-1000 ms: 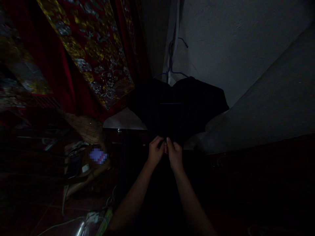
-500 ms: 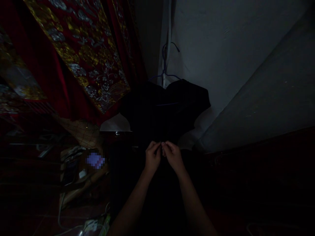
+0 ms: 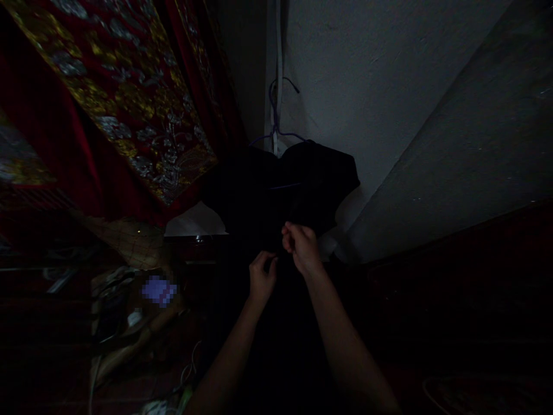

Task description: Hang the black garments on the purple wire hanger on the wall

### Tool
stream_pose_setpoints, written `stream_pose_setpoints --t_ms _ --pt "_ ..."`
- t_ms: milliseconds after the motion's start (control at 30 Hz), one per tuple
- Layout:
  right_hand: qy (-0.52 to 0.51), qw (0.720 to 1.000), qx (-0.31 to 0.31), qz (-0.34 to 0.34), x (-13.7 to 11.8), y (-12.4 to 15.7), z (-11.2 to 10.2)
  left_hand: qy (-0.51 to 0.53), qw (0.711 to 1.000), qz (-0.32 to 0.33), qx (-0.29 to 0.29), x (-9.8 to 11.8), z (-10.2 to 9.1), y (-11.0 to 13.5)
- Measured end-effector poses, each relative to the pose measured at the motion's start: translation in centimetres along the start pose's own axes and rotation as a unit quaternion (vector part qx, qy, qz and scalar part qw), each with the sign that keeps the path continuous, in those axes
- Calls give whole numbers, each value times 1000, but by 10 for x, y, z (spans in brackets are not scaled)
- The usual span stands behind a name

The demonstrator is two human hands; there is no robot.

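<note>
A black short-sleeved garment [image 3: 280, 202] hangs from a thin dark-blue hanger [image 3: 275, 124] by the wall. Low on its front, my left hand [image 3: 262, 278] is closed in a pinch, apparently on the dark cloth. My right hand [image 3: 301, 248] is higher and a little to the right, in front of the garment, thumb and fingers pressed together. Whatever it pinches is too small and dark to make out. The two hands are apart. Deep shadow hides the lower part of the garment and any fastening on it.
A red cloth [image 3: 142, 115] with gold and silver patterns drapes at the left. A pale pipe [image 3: 279, 57] runs down the grey wall [image 3: 367, 86]. At lower left are a wooden stand [image 3: 125, 351] with small items, and a white cable [image 3: 190, 369].
My right hand has risen away from my left hand, which stays low and pinched. The view has shifted slightly, so the hanger and red cloth sit further left.
</note>
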State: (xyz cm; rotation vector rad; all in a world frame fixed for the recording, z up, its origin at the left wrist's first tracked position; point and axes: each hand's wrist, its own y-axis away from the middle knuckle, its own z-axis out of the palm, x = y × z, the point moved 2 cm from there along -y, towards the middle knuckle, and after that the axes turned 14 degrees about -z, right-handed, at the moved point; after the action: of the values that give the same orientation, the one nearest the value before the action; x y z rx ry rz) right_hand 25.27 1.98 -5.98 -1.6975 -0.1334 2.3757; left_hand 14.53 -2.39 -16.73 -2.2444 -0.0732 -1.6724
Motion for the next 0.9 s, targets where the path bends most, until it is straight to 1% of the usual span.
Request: stream_pose_setpoints --t_ms 67,133,200,267,333,367,400,433,500,567,600,667,733,800,833,900 --pt "-2 999 -7 -49 -36 -32 12 -11 1000 3 -2 -8 2 -7" --pt "-2 995 -27 -95 -70 -57 25 -28 999 11 -26 -14 1 -20" --pt "0 991 -40 -130 -93 -70 35 -61 995 24 -68 -12 -4 -39" --pt "9 987 -56 -151 -105 -72 40 -109 986 37 -120 1 -12 -60" --pt "24 983 -79 -163 -106 -68 42 -124 980 65 -143 31 -24 -81" --pt "32 981 -91 -168 -104 -65 42 -110 981 90 -134 51 -31 -91" --pt "40 979 -103 -174 -103 -63 41 -77 983 122 -112 75 -39 -101" --pt "47 976 -113 -181 -101 -61 40 -42 984 158 -76 100 -47 -109" --pt "63 968 -131 -202 -102 -60 39 -13 974 225 -9 147 -60 -124" --pt "84 959 -143 -229 -105 -62 38 -48 960 277 -6 183 -67 -135" --pt "97 954 -145 -243 -106 -64 38 -69 954 293 -12 195 -68 -139" --pt "121 946 -134 -270 -105 -67 39 -98 947 305 -24 207 -66 -142" --pt "139 940 -111 -292 -96 -70 38 -97 948 302 -11 210 -62 -142" --pt "154 938 -97 -296 -77 -72 37 -71 954 292 22 210 -60 -141" --pt "160 940 -95 -287 -65 -73 35 -49 956 285 46 210 -63 -143" --pt "162 949 -101 -252 -42 -71 31 2 958 268 103 207 -75 -153"
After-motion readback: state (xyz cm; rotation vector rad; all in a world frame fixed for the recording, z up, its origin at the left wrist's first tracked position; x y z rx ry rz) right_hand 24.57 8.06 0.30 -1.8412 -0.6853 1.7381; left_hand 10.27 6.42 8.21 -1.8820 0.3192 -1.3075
